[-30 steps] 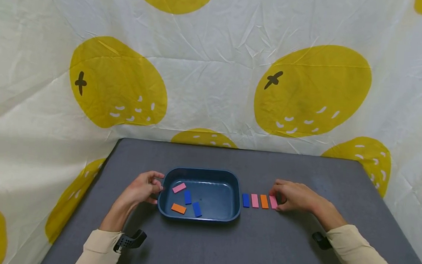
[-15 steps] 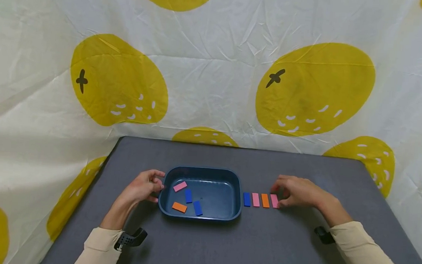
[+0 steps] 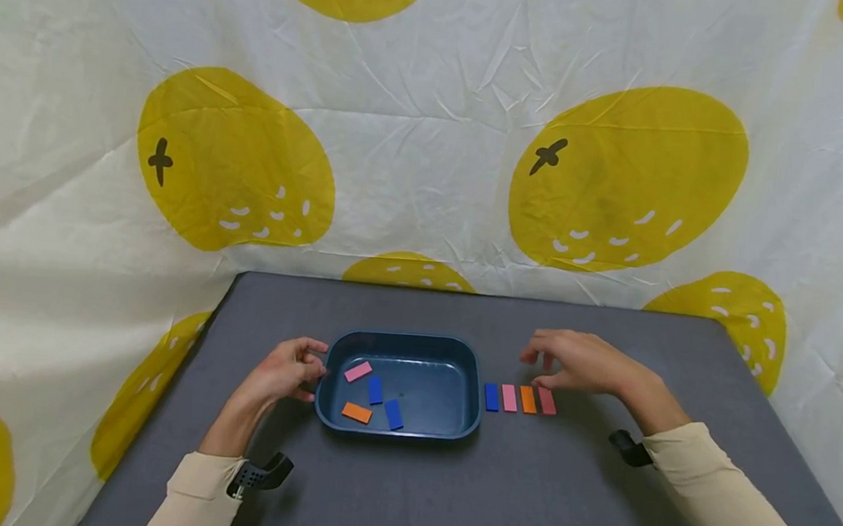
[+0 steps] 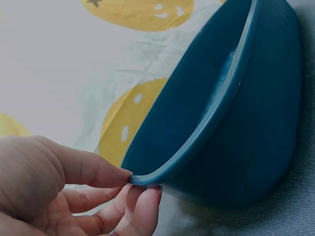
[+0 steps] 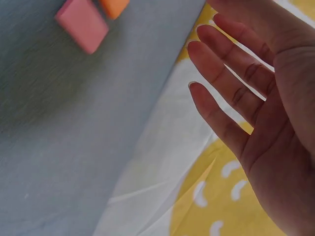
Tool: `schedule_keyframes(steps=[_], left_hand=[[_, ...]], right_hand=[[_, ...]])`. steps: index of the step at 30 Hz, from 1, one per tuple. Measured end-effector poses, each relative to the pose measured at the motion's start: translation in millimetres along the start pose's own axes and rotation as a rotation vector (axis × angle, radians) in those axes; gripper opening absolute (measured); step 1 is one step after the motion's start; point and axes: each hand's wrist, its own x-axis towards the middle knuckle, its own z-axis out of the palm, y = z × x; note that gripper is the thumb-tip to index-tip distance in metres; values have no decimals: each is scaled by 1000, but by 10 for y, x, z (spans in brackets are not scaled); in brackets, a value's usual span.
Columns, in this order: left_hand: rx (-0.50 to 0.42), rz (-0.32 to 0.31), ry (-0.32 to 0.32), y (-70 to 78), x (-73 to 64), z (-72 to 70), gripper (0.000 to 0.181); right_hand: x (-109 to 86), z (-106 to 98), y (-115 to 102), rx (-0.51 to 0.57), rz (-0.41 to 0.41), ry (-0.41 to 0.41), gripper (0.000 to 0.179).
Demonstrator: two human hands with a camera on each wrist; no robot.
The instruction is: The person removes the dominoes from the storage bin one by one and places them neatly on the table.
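Note:
My left hand (image 3: 285, 374) pinches the rim of a dark blue tray (image 3: 406, 435) at its left end; in the left wrist view the thumb lies on top of the rim and fingers beneath. Inside the tray lie a pink block (image 3: 358, 372), an orange block (image 3: 356, 413) and two blue blocks (image 3: 376, 390). Right of the tray stands a row: a blue block (image 3: 491, 397), a pink block (image 3: 509, 398), an orange block (image 3: 527, 399) and a second pink block (image 3: 546, 401). Above the row's right end hovers my right hand (image 3: 584, 362), holding nothing, fingers loosely extended.
The grey table (image 3: 400, 503) reaches back to a white curtain (image 3: 428, 188) printed with yellow fruit. Dark bands (image 3: 261, 475) sit on both wrists.
My right hand has released the last pink block of the row and lifted up and leftward. The left hand stays on the tray's rim.

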Motion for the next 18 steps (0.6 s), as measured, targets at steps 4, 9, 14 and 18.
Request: schedule_keyframes(steps=[4, 9, 14, 18], left_hand=[[-7, 0, -11, 15, -21, -8, 38], [-11, 1, -12, 23, -25, -8, 37], [-6, 0, -5, 29, -23, -2, 37], [-7, -3, -2, 31, -19, 1, 37]], right_hand=[[106, -45, -121, 9, -41, -2, 26], [252, -93, -250, 33, -89, -4, 27], [398, -147, -384, 46, -117, -12, 28], [502, -180, -480, 55, -160, -21, 30]])
